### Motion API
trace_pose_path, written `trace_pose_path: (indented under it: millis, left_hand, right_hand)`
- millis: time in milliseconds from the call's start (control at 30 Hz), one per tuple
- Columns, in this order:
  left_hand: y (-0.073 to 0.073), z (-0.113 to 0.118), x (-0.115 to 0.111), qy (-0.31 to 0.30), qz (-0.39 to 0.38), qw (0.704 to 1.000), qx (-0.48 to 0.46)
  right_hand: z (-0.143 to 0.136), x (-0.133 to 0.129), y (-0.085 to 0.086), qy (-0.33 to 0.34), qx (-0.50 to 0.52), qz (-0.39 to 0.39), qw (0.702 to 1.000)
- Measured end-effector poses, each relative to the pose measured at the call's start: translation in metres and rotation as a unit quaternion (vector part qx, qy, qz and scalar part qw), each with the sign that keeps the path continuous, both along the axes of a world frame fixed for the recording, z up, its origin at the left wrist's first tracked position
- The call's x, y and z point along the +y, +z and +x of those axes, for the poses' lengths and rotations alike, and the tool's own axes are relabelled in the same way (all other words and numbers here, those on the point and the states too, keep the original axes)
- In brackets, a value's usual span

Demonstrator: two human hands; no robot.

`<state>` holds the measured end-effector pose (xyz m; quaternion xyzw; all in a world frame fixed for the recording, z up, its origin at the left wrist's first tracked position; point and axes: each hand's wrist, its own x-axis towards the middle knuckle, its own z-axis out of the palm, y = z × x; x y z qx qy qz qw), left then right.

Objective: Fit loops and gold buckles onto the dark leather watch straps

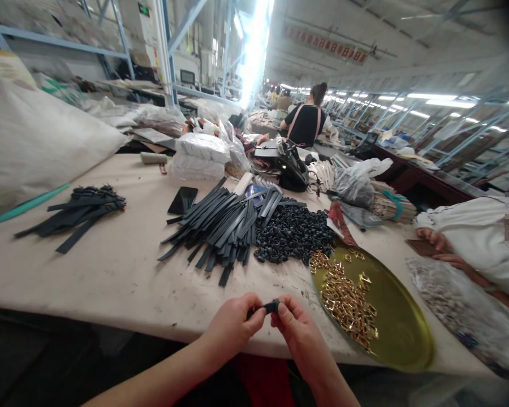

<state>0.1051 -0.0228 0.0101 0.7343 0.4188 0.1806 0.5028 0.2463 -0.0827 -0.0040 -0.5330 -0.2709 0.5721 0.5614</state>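
Both of my hands meet over the front edge of the table. My left hand point(236, 320) pinches a dark strap point(268, 308) between thumb and fingers. On the strap's other end my right hand point(296, 323) is closed, gripping a small dark loop point(275, 306) around it. Beyond them lies a fanned pile of dark straps point(220, 226). A heap of small dark loops point(288, 234) sits beside that pile. To the right, gold metal buckles point(343, 297) are spread over a round yellow-green tray point(402, 316).
A smaller bundle of dark straps point(85, 209) lies at the left, near a big white sack point(38, 130). A phone point(183, 200) rests behind the straps. Plastic-wrapped stacks point(199, 155) line the back. At the right, a person in white sleeves point(470, 226) works by a clear bag point(453, 299).
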Motion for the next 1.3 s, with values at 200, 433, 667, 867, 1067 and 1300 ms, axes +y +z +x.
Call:
trace_pose_path:
  millis: [200, 433, 667, 867, 1067, 1300]
  left_hand:
    - [0.015, -0.014, -0.014, -0.06, 0.003, 0.998, 0.028]
    - [0.018, -0.027, -0.024, -0.073, -0.076, 0.991, -0.079]
    - [0.001, -0.019, -0.014, -0.026, -0.051, 0.998, -0.026]
    - [-0.009, -0.011, -0.002, -0.004, -0.031, 0.999, 0.026]
    - [-0.019, 0.003, 0.008, -0.021, -0.032, 0.998, 0.058]
    - [-0.017, 0.009, 0.022, -0.056, -0.095, 0.99, 0.084]
  right_hand:
    - [-0.006, -0.02, -0.002, 0.023, -0.086, 0.001, 0.996]
    - [-0.018, -0.025, -0.01, 0.016, -0.059, 0.014, 0.998]
    - [-0.019, -0.021, -0.013, -0.005, 0.109, 0.008, 0.994]
    - [-0.01, -0.009, -0.036, -0.023, 0.231, -0.053, 0.971]
    - [-0.011, 0.0, -0.037, 0.04, 0.211, -0.052, 0.975]
    - [0.007, 0.003, -0.03, 0.069, 0.153, -0.065, 0.984]
